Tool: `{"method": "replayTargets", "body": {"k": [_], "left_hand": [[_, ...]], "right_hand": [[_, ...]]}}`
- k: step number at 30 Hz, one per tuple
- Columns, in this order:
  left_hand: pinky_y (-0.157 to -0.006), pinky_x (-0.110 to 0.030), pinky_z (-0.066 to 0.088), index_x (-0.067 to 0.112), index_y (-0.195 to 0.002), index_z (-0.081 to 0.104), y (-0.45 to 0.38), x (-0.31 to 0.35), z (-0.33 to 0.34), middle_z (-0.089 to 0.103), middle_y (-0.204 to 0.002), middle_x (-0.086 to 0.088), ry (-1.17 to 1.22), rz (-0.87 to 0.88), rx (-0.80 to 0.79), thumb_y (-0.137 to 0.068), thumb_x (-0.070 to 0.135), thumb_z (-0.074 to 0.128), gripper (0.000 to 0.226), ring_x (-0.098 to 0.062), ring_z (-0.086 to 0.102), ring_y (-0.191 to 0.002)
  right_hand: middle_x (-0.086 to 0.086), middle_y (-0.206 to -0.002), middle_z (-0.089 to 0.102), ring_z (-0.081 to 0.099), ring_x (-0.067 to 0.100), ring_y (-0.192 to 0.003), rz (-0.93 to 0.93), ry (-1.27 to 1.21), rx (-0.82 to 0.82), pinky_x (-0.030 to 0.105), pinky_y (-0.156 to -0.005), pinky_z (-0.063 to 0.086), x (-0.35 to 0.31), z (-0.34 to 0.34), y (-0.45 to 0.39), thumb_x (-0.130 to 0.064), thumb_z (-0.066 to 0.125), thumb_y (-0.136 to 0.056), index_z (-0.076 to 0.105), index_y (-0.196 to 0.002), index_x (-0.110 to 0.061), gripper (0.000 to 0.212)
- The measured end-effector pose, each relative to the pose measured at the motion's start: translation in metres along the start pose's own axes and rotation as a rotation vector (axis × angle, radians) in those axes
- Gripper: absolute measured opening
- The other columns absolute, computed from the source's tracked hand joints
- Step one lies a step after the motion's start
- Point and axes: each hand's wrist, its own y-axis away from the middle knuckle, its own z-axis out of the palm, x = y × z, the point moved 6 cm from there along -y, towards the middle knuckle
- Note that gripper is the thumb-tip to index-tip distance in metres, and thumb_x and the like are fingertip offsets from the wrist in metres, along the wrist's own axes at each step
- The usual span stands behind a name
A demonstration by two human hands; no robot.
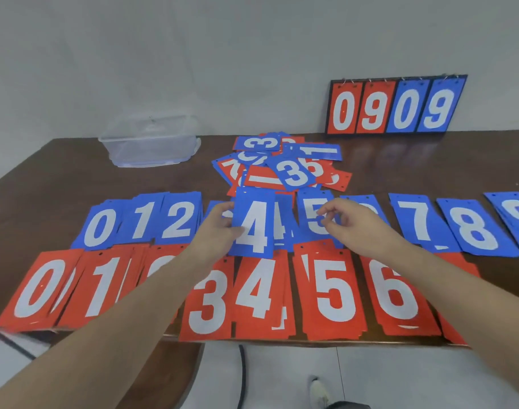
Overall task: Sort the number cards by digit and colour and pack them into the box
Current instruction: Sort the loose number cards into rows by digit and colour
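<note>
We see a brown table [75, 172] carrying two rows of sorted piles: a blue row [140, 219] behind, a red row [332, 290] in front. Beyond them lies an unsorted heap [285, 166], with a clear plastic box [150, 141] at far left and a scoreboard [397, 106] against the wall. Our left hand [220, 228] grips a blue 4 card [254, 222] by its left edge, thumb on its face; the card's long axis runs away from us, and it hovers directly over the blue 4 pile [282, 222], just right of that hand. Our right hand [344, 219], fingers loosely curled and holding nothing, hangs over the blue 5 pile [314, 214], so we judge the left hand nearer for laying the card down
</note>
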Motion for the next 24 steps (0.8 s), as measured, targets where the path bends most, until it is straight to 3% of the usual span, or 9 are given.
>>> {"method": "replayTargets", "body": {"k": [4, 7, 9, 11, 14, 16, 19, 21, 24], "left_hand": [[-0.075, -0.031, 0.059, 0.023, -0.135, 0.044, -0.023, 0.008, 0.02, 0.067, -0.111, 0.0, 0.058, -0.043, 0.022, -0.097, 0.008, 0.063, 0.045, -0.018, 0.067, -0.094], [-0.089, -0.042, 0.059, 0.023, -0.135, 0.047, -0.041, 0.013, 0.033, 0.07, -0.115, -0.004, 0.079, -0.073, 0.023, -0.094, 0.006, 0.067, 0.049, -0.021, 0.069, -0.101], [-0.069, -0.024, 0.057, 0.023, -0.136, 0.046, -0.048, 0.016, 0.041, 0.07, -0.089, 0.008, -0.025, -0.025, 0.009, -0.093, 0.005, 0.067, 0.051, -0.006, 0.068, -0.078], [-0.055, -0.019, 0.045, 0.025, -0.14, 0.041, -0.051, 0.019, 0.046, 0.057, -0.075, 0.009, -0.297, 0.055, 0.018, -0.092, 0.008, 0.067, 0.057, -0.005, 0.056, -0.063], [-0.081, -0.034, 0.054, 0.029, -0.143, 0.04, -0.056, 0.025, 0.044, 0.052, -0.113, 0.001, -0.722, 0.175, 0.084, -0.087, 0.024, 0.075, 0.066, -0.021, 0.057, -0.102], [-0.096, -0.038, 0.05, 0.03, -0.141, 0.045, -0.062, 0.031, 0.041, 0.044, -0.133, 0.002, -0.851, 0.207, 0.12, -0.085, 0.031, 0.076, 0.063, -0.024, 0.045, -0.124], [-0.094, -0.031, 0.043, 0.031, -0.133, 0.054, -0.07, 0.041, 0.036, 0.047, -0.128, 0.007, -0.854, 0.242, 0.128, -0.091, 0.033, 0.069, 0.044, -0.02, 0.044, -0.123], [-0.09, -0.031, 0.048, 0.033, -0.126, 0.058, -0.083, 0.045, 0.031, 0.053, -0.119, 0.01, -0.784, 0.214, 0.146, -0.094, 0.031, 0.065, 0.032, -0.017, 0.051, -0.114], [-0.091, -0.031, 0.05, 0.031, -0.129, 0.056, -0.107, 0.049, 0.025, 0.055, -0.133, 0.008, -0.708, 0.122, 0.143, -0.096, 0.034, 0.064, 0.034, -0.017, 0.055, -0.119]], "right_hand": [[-0.017, -0.097, 0.063, 0.055, -0.002, -0.067, -0.008, -0.037, -0.007, 0.02, -0.061, 0.043, 0.019, -0.01, -0.015, -0.025, 0.06, -0.098, 0.062, -0.108, -0.036, 0.015], [-0.016, -0.101, 0.063, 0.056, -0.002, -0.079, -0.022, -0.059, -0.01, 0.014, -0.065, 0.044, 0.029, -0.015, -0.03, -0.023, 0.061, -0.098, 0.063, -0.107, -0.035, 0.015], [-0.015, -0.097, 0.062, 0.055, -0.007, -0.076, -0.031, -0.074, -0.011, 0.011, -0.062, 0.041, 0.033, -0.019, -0.04, -0.021, 0.061, -0.098, 0.064, -0.106, -0.034, 0.014], [-0.014, -0.089, 0.059, 0.054, -0.009, -0.07, -0.037, -0.089, -0.02, 0.011, -0.059, 0.04, 0.036, -0.021, -0.049, -0.021, 0.06, -0.099, 0.064, -0.106, -0.032, 0.014], [-0.013, -0.093, 0.061, 0.054, -0.009, -0.073, -0.054, -0.09, -0.045, 0.01, -0.062, 0.041, 0.042, -0.023, -0.066, -0.02, 0.06, -0.098, 0.063, -0.107, -0.035, 0.017], [-0.015, -0.091, 0.06, 0.052, -0.013, -0.076, -0.076, -0.069, -0.059, 0.005, -0.063, 0.04, 0.041, -0.025, -0.079, -0.018, 0.059, -0.099, 0.063, -0.108, -0.031, 0.017], [-0.02, -0.092, 0.058, 0.053, -0.016, -0.081, -0.102, -0.039, -0.072, 0.004, -0.063, 0.039, 0.041, -0.026, -0.102, -0.018, 0.058, -0.099, 0.065, -0.11, -0.027, 0.015], [-0.018, -0.099, 0.06, 0.057, -0.005, -0.09, -0.106, -0.012, -0.08, 0.009, -0.066, 0.041, 0.04, -0.024, -0.119, -0.021, 0.059, -0.098, 0.064, -0.111, -0.029, 0.015], [-0.011, -0.109, 0.06, 0.058, 0.008, -0.102, -0.11, 0.036, -0.102, 0.017, -0.075, 0.043, 0.041, -0.016, -0.148, -0.03, 0.065, -0.096, 0.063, -0.114, -0.029, 0.018]]}}
